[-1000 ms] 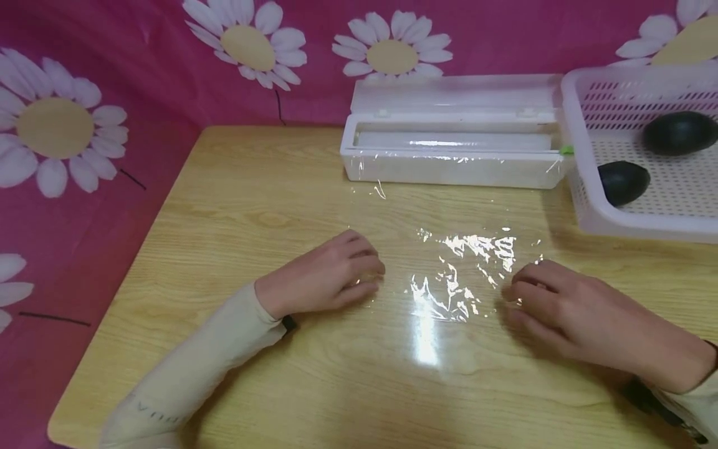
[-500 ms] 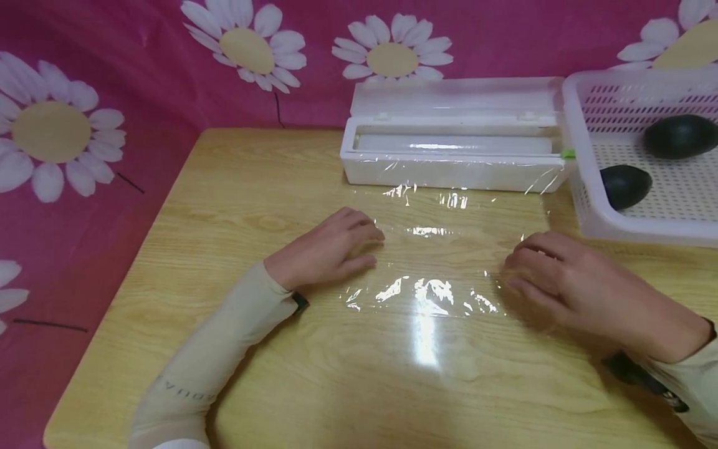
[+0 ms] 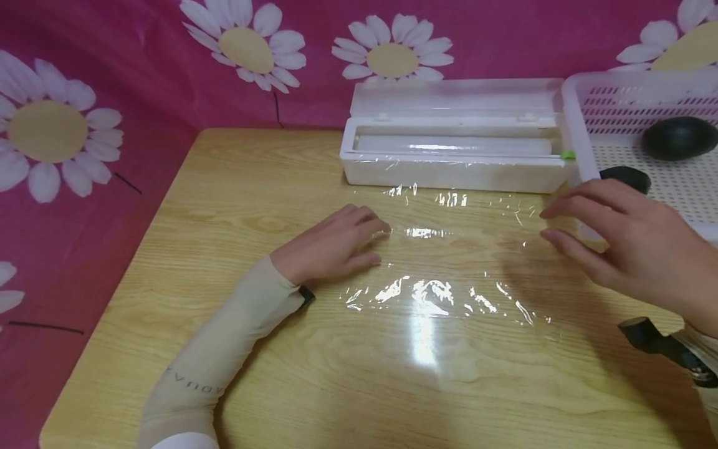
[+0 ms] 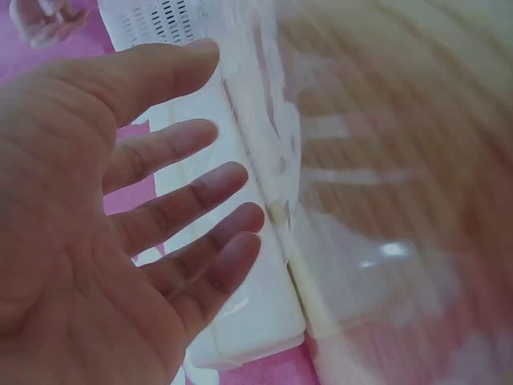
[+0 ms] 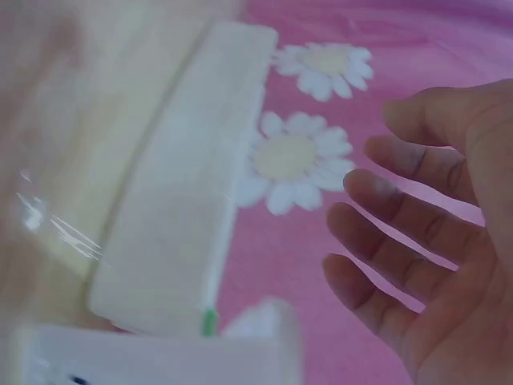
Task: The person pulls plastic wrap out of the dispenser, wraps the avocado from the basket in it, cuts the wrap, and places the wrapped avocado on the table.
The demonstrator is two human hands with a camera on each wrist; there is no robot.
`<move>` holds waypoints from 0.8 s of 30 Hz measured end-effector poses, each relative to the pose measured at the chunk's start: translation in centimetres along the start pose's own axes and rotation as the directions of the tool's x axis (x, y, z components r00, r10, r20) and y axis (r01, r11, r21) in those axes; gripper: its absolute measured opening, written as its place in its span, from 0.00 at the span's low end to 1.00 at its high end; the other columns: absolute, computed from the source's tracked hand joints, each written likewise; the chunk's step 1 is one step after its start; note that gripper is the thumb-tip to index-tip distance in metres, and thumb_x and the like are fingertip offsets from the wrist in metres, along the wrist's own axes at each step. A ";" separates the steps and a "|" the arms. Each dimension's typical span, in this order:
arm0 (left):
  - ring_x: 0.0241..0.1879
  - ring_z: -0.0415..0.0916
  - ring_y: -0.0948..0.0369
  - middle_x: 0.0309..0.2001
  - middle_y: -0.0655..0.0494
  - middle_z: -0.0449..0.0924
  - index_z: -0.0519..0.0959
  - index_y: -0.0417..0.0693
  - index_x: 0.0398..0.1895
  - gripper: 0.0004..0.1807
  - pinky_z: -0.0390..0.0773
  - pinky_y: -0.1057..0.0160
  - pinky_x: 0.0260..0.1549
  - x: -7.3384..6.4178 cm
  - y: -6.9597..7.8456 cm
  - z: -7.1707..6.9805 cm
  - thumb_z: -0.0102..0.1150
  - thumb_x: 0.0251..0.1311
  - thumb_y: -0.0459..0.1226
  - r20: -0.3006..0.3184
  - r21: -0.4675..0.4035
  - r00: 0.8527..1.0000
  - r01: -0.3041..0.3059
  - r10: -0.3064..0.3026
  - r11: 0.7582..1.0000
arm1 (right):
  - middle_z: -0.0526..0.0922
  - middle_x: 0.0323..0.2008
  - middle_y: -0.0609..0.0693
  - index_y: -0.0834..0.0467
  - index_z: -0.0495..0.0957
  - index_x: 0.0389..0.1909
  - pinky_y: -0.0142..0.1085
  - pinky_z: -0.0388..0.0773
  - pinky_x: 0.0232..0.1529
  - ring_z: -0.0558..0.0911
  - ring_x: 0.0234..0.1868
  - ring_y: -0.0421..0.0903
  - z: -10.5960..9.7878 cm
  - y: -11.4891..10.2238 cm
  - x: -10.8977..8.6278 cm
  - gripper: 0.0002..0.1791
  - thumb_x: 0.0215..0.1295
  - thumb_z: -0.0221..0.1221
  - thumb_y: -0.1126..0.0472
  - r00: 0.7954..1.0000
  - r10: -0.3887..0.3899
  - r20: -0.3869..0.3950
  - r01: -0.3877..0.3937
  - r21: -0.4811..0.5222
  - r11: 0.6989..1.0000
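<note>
A sheet of clear cling film lies over the table, reaching back to the front of a white cling film dispenser. Its lid stands up and a roll sits inside. My left hand is low at the film's left edge, fingertips overlapping it. In the left wrist view the fingers of that left hand are spread, with nothing gripped. On the other side, my right hand hovers off the film's right edge, thumb and fingers apart. The right wrist view shows this right hand loosely spread and holding nothing.
A white perforated basket stands at the back right, against the dispenser's end. Inside lie two dark oval objects, one partly behind my right hand. A pink flowered cloth backs the wooden table.
The film was drawn out bunched and now lies spread flatter. My right hand has let go and risen back and right. My left hand has moved slightly away from me.
</note>
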State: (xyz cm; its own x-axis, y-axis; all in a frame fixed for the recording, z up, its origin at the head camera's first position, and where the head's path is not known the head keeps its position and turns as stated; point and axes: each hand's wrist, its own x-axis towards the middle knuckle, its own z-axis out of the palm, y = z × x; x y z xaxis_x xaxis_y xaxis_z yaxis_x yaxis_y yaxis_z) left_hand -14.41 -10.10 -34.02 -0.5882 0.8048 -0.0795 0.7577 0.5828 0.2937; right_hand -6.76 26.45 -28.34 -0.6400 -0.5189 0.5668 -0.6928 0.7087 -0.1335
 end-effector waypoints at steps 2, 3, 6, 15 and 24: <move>0.59 0.68 0.56 0.59 0.53 0.73 0.72 0.51 0.63 0.25 0.68 0.57 0.65 0.2 0.1 -0.1 0.56 0.65 0.50 0.010 0.002 1.000 0.004 -0.004 1.000 | 0.83 0.36 0.57 0.62 0.82 0.35 0.09 0.61 0.51 0.73 0.37 0.42 -0.7 0.6 0.4 0.36 0.70 0.43 0.33 1.000 0.028 -0.003 -0.028 -0.007 1.000; 0.60 0.68 0.56 0.59 0.53 0.73 0.72 0.51 0.63 0.25 0.68 0.57 0.65 0.3 0.1 -0.1 0.56 0.65 0.50 0.016 0.002 1.000 0.005 -0.006 1.000 | 0.83 0.36 0.57 0.62 0.82 0.36 0.10 0.65 0.45 0.71 0.37 0.40 -1.0 0.8 0.5 0.36 0.69 0.43 0.32 0.999 0.047 -0.001 -0.047 -0.020 0.999; 0.60 0.67 0.56 0.59 0.54 0.73 0.71 0.53 0.63 0.26 0.67 0.57 0.66 0.5 0.2 -0.1 0.57 0.65 0.51 0.026 0.011 1.000 0.013 -0.013 1.000 | 0.83 0.37 0.57 0.61 0.82 0.37 0.19 0.65 0.31 0.67 0.37 0.31 -1.6 1.8 0.7 0.37 0.67 0.44 0.31 0.994 0.106 -0.005 -0.106 -0.053 0.993; 0.59 0.66 0.56 0.54 0.54 0.75 0.74 0.51 0.61 0.23 0.68 0.57 0.64 0.0 0.0 0.2 0.56 0.66 0.49 0.002 0.019 1.000 0.005 -0.006 1.000 | 0.80 0.38 0.61 0.66 0.80 0.42 0.13 0.55 0.41 0.57 0.41 0.13 -2.1 4.6 0.7 0.18 0.65 0.61 0.54 0.947 0.322 -0.009 -0.322 -0.064 0.945; 0.61 0.67 0.55 0.60 0.53 0.73 0.70 0.51 0.65 0.27 0.67 0.56 0.66 0.0 -0.4 0.0 0.54 0.67 0.50 0.029 0.017 1.000 0.005 -0.005 1.000 | 0.76 0.47 0.67 0.67 0.76 0.49 0.13 0.48 0.38 0.58 0.42 0.17 -1.7 7.9 -0.3 0.17 0.61 0.60 0.63 0.820 0.572 0.014 -0.567 -0.110 0.816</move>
State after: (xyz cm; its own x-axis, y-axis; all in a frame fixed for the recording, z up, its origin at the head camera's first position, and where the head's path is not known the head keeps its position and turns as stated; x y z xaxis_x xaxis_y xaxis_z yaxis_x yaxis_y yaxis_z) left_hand -14.75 -10.33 -34.17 -0.5837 0.8047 -0.1086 0.7595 0.5883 0.2776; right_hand -11.50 33.05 -28.20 -0.9258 -0.0275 0.3771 -0.1663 0.9253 -0.3408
